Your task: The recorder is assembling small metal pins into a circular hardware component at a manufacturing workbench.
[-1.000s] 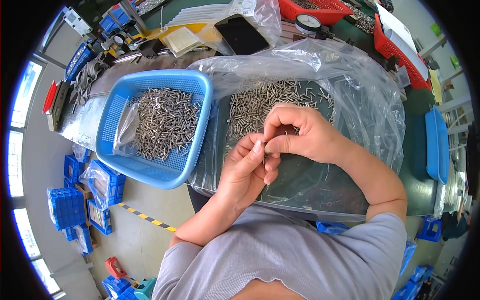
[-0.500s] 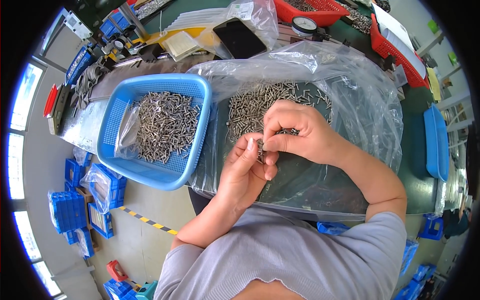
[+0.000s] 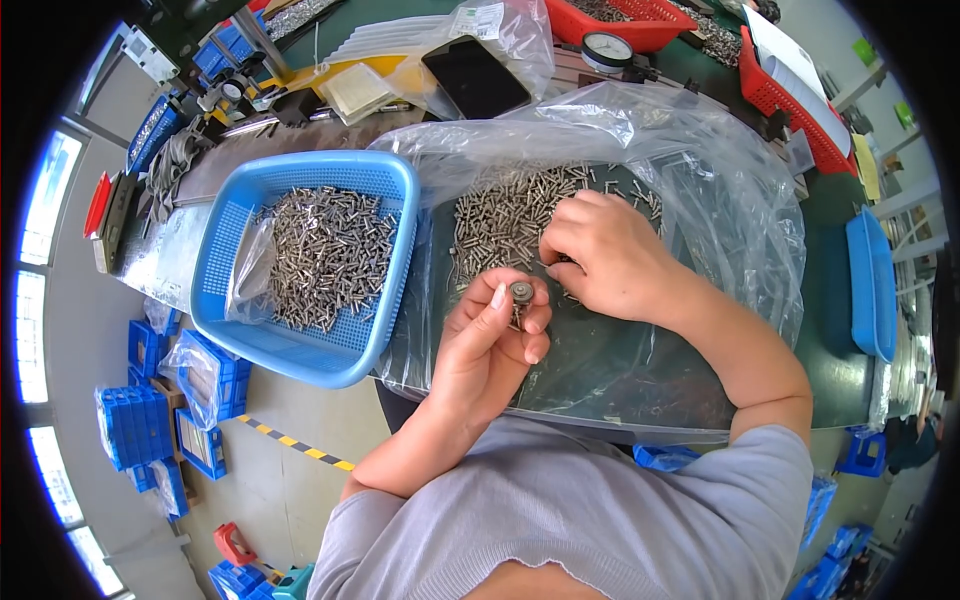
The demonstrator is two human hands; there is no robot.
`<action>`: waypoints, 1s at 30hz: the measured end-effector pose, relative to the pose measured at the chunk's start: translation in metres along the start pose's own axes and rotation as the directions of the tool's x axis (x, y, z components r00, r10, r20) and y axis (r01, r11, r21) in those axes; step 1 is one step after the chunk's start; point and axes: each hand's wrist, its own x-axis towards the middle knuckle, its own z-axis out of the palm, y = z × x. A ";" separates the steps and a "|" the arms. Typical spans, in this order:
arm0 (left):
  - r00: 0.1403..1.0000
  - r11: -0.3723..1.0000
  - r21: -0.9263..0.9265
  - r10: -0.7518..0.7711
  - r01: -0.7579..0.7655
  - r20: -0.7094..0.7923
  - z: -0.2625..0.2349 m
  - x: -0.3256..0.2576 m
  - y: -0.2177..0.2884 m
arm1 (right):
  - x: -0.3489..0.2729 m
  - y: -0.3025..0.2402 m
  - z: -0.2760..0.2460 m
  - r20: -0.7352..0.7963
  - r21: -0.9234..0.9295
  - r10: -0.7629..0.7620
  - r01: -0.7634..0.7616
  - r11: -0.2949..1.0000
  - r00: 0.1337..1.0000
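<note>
My left hand (image 3: 485,335) is closed round a small round metal piece with a hole in its middle, like a ring gauge (image 3: 521,292). Below the ring, between my fingers, bits of metal show that I cannot make out clearly. My right hand (image 3: 612,258) is bent over the near right side of a heap of small metal pins (image 3: 505,215), apart from the left. Its thumb and fingers are curled together, and what they hold, if anything, is hidden. The heap lies on a clear plastic sheet (image 3: 720,225) on the green table.
At left stands a blue perforated basket (image 3: 390,300) with many similar pins and a clear bag (image 3: 255,265). Behind lie a black phone (image 3: 475,77), a dial gauge (image 3: 606,50) and red baskets (image 3: 790,115). A blue tray (image 3: 872,285) is at the far right.
My right hand has moved away from the ring in my left hand, to the right, over the heap. The ring's round face now shows. My left hand has hardly moved.
</note>
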 end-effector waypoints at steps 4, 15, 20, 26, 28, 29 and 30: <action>1.000 1.000 -0.005 -0.009 0.009 -0.013 0.001 0.000 0.000 | 0.000 0.003 0.007 -0.025 0.028 -0.032 0.033 0.999 0.999; 0.999 0.999 0.010 -0.037 0.037 -0.040 0.002 -0.002 0.000 | 0.003 -0.008 -0.025 0.238 0.678 0.050 -0.203 0.706 0.970; 0.998 0.998 0.034 -0.053 0.054 -0.041 0.002 -0.001 0.000 | 0.002 -0.012 -0.022 0.244 0.720 0.063 -0.224 0.656 0.968; 0.997 0.997 0.052 -0.060 0.062 -0.044 0.003 -0.001 0.000 | 0.002 -0.012 -0.023 0.267 0.700 0.045 -0.226 0.678 0.963; 0.996 0.995 0.062 -0.067 0.071 -0.066 0.005 -0.002 0.001 | 0.002 -0.012 -0.021 0.216 0.685 0.031 -0.174 0.707 0.976; 0.993 0.994 0.073 -0.074 0.080 -0.087 0.005 -0.002 0.001 | 0.002 -0.013 -0.019 0.164 0.667 0.014 -0.121 0.735 0.986; 0.993 0.994 0.073 -0.073 0.079 -0.088 0.004 -0.002 0.001 | 0.003 -0.014 -0.017 0.164 0.667 0.013 -0.121 0.735 0.986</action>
